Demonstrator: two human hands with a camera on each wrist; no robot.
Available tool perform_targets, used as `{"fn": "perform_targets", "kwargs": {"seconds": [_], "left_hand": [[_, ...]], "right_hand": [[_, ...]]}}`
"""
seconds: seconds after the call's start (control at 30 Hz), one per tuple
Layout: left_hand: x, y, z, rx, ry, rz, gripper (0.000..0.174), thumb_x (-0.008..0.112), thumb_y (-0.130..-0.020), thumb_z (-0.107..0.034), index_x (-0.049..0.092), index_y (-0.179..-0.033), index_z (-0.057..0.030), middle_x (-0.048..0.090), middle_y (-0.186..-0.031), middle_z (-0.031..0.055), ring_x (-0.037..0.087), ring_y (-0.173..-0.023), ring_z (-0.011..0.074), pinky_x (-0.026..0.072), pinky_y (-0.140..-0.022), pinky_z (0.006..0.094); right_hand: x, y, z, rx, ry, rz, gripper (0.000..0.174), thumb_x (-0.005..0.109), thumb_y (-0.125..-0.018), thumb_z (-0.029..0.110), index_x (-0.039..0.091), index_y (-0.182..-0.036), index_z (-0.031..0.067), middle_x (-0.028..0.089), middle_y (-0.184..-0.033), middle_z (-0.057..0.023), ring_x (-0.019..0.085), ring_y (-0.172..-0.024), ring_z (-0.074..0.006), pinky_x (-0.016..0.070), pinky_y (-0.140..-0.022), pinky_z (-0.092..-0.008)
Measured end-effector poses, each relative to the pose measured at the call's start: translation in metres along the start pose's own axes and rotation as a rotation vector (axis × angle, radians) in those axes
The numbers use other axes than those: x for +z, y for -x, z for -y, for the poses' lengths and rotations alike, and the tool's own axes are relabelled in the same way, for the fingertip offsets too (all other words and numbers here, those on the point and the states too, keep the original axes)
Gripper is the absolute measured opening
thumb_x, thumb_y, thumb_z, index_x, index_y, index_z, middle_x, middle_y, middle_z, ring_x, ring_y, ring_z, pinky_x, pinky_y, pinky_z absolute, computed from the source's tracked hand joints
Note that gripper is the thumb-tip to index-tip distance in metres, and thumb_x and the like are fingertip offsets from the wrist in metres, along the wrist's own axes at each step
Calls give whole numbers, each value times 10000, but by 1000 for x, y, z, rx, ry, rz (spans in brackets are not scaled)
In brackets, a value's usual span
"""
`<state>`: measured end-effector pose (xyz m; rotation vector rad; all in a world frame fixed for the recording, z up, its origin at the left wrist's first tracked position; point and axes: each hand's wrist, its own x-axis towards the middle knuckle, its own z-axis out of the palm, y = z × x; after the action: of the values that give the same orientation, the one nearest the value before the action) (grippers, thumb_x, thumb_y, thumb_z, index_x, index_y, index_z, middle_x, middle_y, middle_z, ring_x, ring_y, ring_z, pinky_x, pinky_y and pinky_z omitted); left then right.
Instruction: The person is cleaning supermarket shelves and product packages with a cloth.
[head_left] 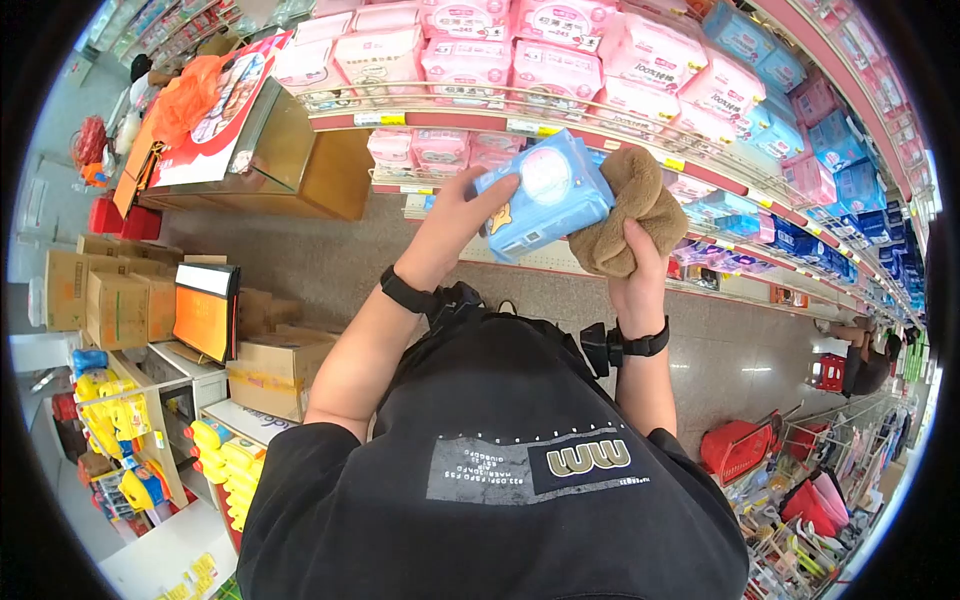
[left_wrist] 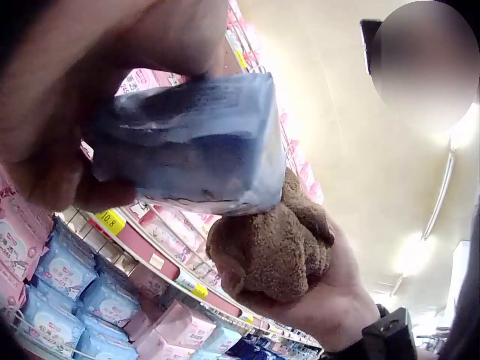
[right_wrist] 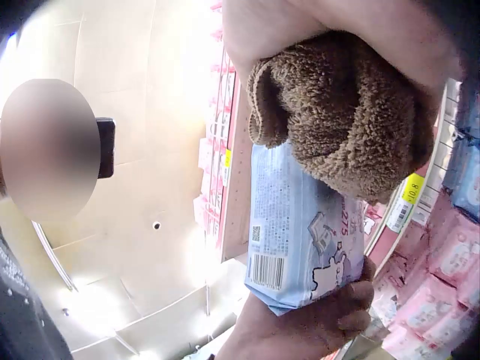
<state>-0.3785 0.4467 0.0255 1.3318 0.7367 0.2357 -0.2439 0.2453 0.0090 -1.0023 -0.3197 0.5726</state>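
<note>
My left hand (head_left: 452, 222) grips a light blue plastic pack of sanitary pads (head_left: 548, 195) by one end, the thumb lying over its top face. A barcode and the number 275 show on the pack (right_wrist: 289, 232) in the right wrist view. In my right hand (head_left: 640, 268) is a bunched brown fluffy cloth (head_left: 630, 215), held with the thumb on its near side. The cloth (left_wrist: 274, 244) lies against the far end of the pack in the left wrist view. Both hands are in front of the shelf, above the floor.
Pink packs (head_left: 465, 65) and blue packs (head_left: 740, 35) fill the tiered shelf, whose front rail (head_left: 520, 124) carries price tags. A glass-sided counter (head_left: 300, 150) stands at the left. Cardboard boxes (head_left: 118, 308) and yellow bottles (head_left: 238, 470) are nearer. Red baskets (head_left: 735, 445) stand at the right.
</note>
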Motion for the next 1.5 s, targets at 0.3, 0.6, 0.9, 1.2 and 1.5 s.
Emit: {"fn": "perform_targets", "kwargs": {"seconds": [0.3, 0.6, 0.9, 1.2, 1.5], "left_hand": [[30, -8, 13, 135, 245, 150, 517, 565, -1059, -410, 582, -1388, -12, 639, -1256, 60, 587, -1142, 107, 495, -917, 293], [20, -36, 4, -29, 224, 395, 454, 506, -1092, -332, 597, -1379, 7, 698, -1244, 69, 676, -1073, 108, 546, -914, 281], [20, -30, -2, -79, 294, 341, 442, 553, -1070, -364, 645, -1317, -9, 724, -1159, 58, 694, -971, 108, 556, -816, 275], [19, -22, -6, -94, 350, 385, 455, 571, -1066, -365, 639, -1317, 8, 717, -1216, 78, 698, -1043, 129, 566, -894, 289], [21, -16, 21, 277, 675, 514, 755, 762, -899, -67, 350, -1531, -39, 547, -1450, 96, 564, -1312, 211, 504, -1074, 406]], "right_hand": [[-22, -10, 16, 31, 0, 44, 547, 622, -976, 91, 431, -1485, 33, 566, -1418, -112, 564, -1305, -252, 458, -1108, -438], [-39, -2, 19, 131, -97, 83, 582, 607, -968, 113, 404, -1507, 26, 541, -1453, -126, 542, -1340, -280, 439, -1133, -461], [-48, 1, 19, 133, -41, 156, 617, 618, -935, 89, 401, -1507, 10, 540, -1449, -142, 542, -1337, -292, 441, -1131, -463], [-47, 4, 21, 109, -12, 177, 617, 615, -935, 100, 397, -1504, 9, 539, -1442, -145, 546, -1329, -297, 446, -1125, -464], [-49, 1, 16, 83, -81, 100, 605, 620, -936, 107, 406, -1495, 15, 551, -1427, -142, 559, -1316, -294, 449, -1126, -472]]}}
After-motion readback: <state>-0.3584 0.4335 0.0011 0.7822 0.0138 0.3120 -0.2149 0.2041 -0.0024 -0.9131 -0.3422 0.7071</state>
